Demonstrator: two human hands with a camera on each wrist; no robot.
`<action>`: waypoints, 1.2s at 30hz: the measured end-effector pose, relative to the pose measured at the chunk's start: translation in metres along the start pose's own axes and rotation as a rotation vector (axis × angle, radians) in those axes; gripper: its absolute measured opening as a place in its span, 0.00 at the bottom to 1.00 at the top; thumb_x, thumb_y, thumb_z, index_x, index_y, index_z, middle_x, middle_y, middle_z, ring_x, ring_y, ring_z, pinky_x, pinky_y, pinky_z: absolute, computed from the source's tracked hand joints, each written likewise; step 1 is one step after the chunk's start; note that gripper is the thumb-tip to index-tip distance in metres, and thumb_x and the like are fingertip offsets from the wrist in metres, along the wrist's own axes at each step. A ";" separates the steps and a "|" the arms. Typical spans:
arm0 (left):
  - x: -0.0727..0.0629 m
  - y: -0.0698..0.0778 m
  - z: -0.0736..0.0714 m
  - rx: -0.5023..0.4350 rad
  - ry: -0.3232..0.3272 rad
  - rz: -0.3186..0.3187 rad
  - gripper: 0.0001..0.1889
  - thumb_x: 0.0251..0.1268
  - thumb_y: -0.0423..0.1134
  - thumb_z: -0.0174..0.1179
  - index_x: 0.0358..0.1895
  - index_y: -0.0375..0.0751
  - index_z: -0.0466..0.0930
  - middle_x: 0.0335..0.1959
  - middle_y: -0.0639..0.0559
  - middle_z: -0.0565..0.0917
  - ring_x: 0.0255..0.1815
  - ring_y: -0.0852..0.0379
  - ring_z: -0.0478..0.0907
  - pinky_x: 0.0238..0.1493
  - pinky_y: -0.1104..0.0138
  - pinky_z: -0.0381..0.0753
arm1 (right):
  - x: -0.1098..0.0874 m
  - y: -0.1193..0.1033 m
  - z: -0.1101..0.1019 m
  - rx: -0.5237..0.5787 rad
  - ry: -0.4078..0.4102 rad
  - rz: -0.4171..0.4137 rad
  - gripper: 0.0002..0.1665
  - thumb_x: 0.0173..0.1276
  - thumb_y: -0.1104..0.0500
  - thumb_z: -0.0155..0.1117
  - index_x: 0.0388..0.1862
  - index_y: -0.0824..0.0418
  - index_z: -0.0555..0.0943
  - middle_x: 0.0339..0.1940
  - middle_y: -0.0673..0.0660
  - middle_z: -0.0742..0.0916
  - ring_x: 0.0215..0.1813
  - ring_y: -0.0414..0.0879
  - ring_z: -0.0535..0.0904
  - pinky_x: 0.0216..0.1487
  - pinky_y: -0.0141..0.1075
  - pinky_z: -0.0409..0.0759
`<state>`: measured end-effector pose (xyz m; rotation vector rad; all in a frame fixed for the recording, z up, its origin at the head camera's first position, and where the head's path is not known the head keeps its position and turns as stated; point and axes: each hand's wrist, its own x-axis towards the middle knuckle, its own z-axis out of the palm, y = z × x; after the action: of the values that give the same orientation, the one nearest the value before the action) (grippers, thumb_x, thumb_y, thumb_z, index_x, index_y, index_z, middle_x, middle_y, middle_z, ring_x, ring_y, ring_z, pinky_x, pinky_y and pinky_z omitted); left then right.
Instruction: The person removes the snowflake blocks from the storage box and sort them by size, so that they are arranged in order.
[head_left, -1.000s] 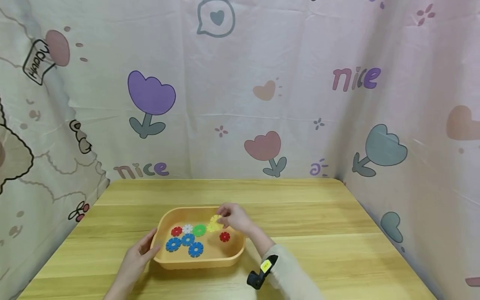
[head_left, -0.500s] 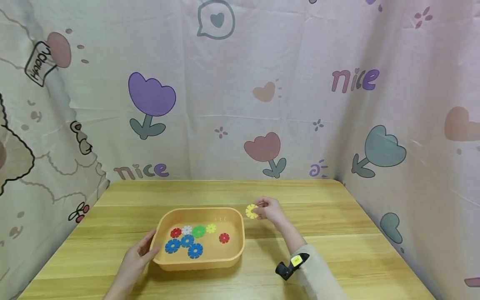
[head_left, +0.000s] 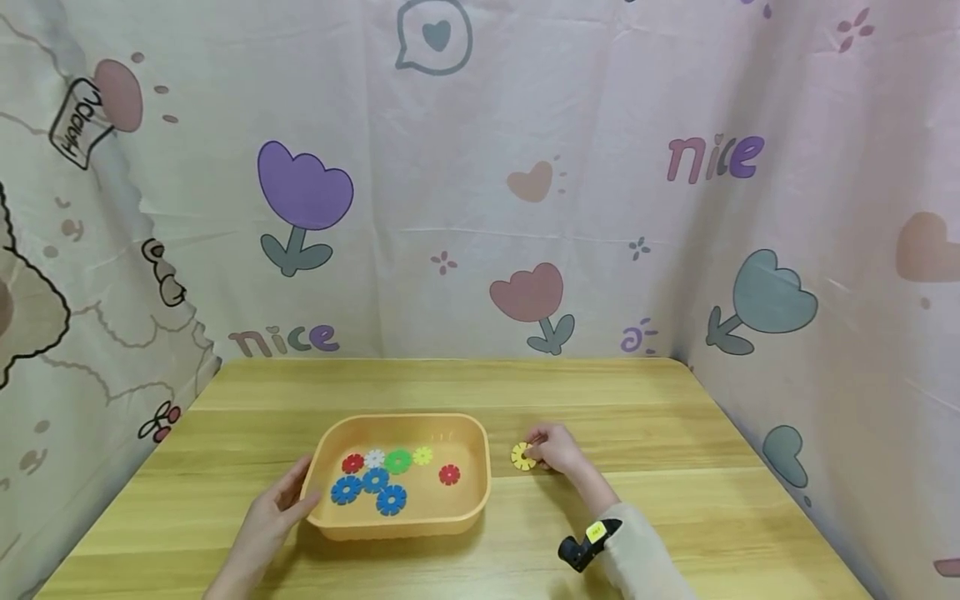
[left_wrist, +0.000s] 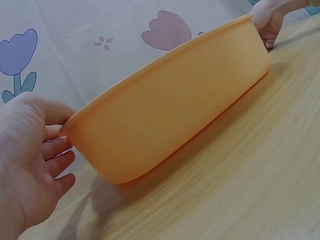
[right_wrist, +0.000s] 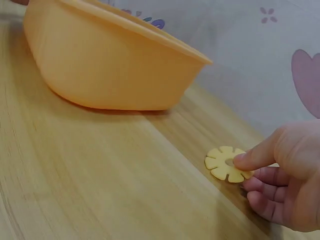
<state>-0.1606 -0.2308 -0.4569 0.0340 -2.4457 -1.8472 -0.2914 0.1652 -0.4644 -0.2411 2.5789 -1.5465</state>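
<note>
Since the right grip pinched the yellow disc off-centre, it might slip.
Left grip held the tray.

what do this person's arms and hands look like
The left hand and right hand are ungloved. The right arm wears a beige sleeve and a black device with a yellow label. The left arm is bare where visible.
</note>
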 end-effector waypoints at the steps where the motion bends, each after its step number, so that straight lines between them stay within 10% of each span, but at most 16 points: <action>1: 0.000 0.000 0.000 0.005 0.000 0.005 0.35 0.66 0.38 0.56 0.70 0.26 0.49 0.70 0.31 0.52 0.67 0.37 0.51 0.45 0.88 0.64 | 0.000 0.001 0.000 -0.023 0.003 -0.016 0.09 0.54 0.73 0.64 0.36 0.71 0.79 0.24 0.54 0.79 0.20 0.41 0.70 0.19 0.29 0.70; 22: 0.002 -0.002 -0.005 0.054 -0.031 0.003 0.35 0.67 0.40 0.55 0.71 0.31 0.51 0.70 0.31 0.52 0.68 0.37 0.52 0.47 0.87 0.61 | 0.005 0.005 0.006 -0.234 0.039 -0.106 0.07 0.51 0.69 0.68 0.31 0.65 0.81 0.24 0.51 0.78 0.29 0.42 0.71 0.30 0.33 0.72; 36: 0.000 0.000 -0.004 0.084 -0.016 0.005 0.35 0.67 0.41 0.55 0.70 0.29 0.51 0.69 0.30 0.53 0.67 0.36 0.54 0.48 0.86 0.62 | -0.001 -0.018 -0.002 -0.084 0.029 -0.067 0.11 0.58 0.70 0.63 0.41 0.72 0.79 0.31 0.56 0.83 0.31 0.44 0.77 0.29 0.34 0.78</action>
<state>-0.1604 -0.2349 -0.4558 0.0179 -2.5300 -1.7488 -0.2895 0.1588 -0.4479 -0.3192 2.6882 -1.4744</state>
